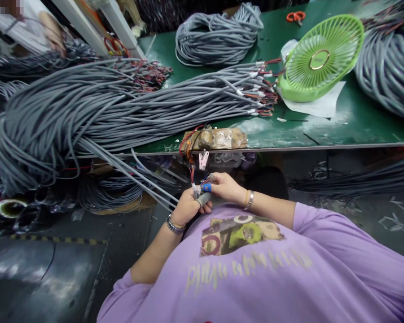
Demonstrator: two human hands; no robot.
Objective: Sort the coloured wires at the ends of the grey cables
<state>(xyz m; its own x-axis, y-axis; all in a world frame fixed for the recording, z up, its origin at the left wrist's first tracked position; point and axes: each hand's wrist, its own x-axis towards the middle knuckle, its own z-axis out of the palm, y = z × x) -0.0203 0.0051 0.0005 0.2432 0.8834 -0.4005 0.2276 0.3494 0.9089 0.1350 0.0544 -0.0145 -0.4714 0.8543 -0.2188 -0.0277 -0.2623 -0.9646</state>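
Note:
My left hand [187, 206] is closed around a grey cable [195, 192] with a white sleeve and thin coloured wires [192, 172] at its end. My right hand [228, 187], with blue tape on a digit, pinches another bunch of thin wires [207, 180] close beside it. Both hands meet in front of my body, just below the table edge. A pale pink clothes peg [204, 160] hangs above them, under a wooden block [227, 138] fixed at the table edge. Grey cables [131, 168] run from the left down toward my left hand.
A large pile of grey cables [114, 105] covers the green table [272, 130] on the left. A coil [218, 38], a green fan [319, 60] and orange-handled scissors [295, 17] lie further back. Another person's hand [54, 33] is at upper left.

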